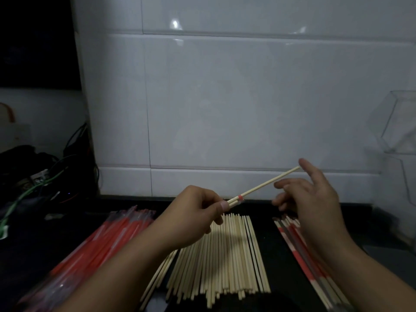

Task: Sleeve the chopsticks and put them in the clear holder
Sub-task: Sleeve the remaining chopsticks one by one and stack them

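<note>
At the bottom centre of the frame a spread of bare chopsticks (pixel 225 255) lies on the dark counter (pixel 281 255); to the lower left sits a heap of red sleeves (pixel 96 244) in clear wrap, and at the lower right a row of sleeved chopsticks (pixel 290 235) runs partly under the right forearm. Above the bare sticks the left hand (pixel 195 212) pinches one end of a chopstick pair (pixel 267 183) between thumb and curled fingers, right by a short red-banded sleeve end (pixel 238 199); the pair slants up toward the right. The right hand (pixel 315 194) is loosely open, fingers relaxed, its fingertips just beside the pair's far end, gripping nothing that I can see. Farther back, the clear holder (pixel 396 127) stands at the right edge against the white tiled wall (pixel 225 97); a tangle of cables (pixel 33 183) crowds the left middle.
</note>
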### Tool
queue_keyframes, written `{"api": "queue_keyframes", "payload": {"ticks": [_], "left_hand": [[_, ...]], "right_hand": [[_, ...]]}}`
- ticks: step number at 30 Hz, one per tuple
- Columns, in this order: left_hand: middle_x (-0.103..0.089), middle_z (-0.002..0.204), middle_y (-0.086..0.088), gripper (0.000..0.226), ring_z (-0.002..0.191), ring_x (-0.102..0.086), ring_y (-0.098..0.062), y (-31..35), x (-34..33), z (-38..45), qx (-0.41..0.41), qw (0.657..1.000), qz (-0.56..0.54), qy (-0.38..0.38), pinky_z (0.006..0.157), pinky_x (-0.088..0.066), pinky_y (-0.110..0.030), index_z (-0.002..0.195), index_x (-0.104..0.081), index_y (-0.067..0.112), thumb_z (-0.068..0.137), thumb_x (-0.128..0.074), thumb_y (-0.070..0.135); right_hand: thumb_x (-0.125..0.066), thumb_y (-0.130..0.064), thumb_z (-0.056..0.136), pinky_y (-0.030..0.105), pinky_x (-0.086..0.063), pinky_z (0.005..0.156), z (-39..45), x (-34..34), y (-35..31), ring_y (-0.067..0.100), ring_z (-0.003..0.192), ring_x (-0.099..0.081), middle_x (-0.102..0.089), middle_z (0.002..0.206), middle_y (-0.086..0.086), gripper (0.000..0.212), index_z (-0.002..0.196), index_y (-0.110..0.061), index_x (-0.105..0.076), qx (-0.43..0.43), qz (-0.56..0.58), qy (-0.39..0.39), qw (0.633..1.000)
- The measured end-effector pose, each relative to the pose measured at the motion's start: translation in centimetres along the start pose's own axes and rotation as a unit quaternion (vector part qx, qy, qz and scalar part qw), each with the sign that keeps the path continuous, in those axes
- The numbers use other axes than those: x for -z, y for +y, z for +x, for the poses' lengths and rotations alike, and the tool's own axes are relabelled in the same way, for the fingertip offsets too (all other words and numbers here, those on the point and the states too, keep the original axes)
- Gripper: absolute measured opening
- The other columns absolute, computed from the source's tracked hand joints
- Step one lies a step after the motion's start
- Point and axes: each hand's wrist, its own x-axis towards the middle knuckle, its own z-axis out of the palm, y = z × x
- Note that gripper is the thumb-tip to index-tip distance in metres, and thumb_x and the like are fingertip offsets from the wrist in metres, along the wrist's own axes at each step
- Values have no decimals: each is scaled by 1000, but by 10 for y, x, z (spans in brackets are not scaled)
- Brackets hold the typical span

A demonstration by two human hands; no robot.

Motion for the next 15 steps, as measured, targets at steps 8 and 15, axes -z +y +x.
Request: {"api": "queue_keyframes", "payload": {"ticks": [8, 15], "left_hand": [[-71, 73, 7, 19, 55, -57, -2, -1, -1, 1, -15, 1000, 2, 1, 47, -40, -10, 95, -73, 25, 99, -57, 33], [-69, 67, 14, 20, 52, -55, 2, 0, -1, 0, -13, 1000, 4, -2, 46, -38, -9, 95, -72, 25, 99, -56, 36]], "right_hand": [[-54, -2, 93, 35, -56, 64, -28, -17, 3, 20, 63, -60, -67, 84, 7, 50, 117, -46, -59, 10, -161, -359, 919], [-60, 1, 90, 29, -56, 66, -18, -17, 9, 18, 59, -64, -67, 79, 11, 54, 132, -32, -48, 13, -82, -171, 982]]}}
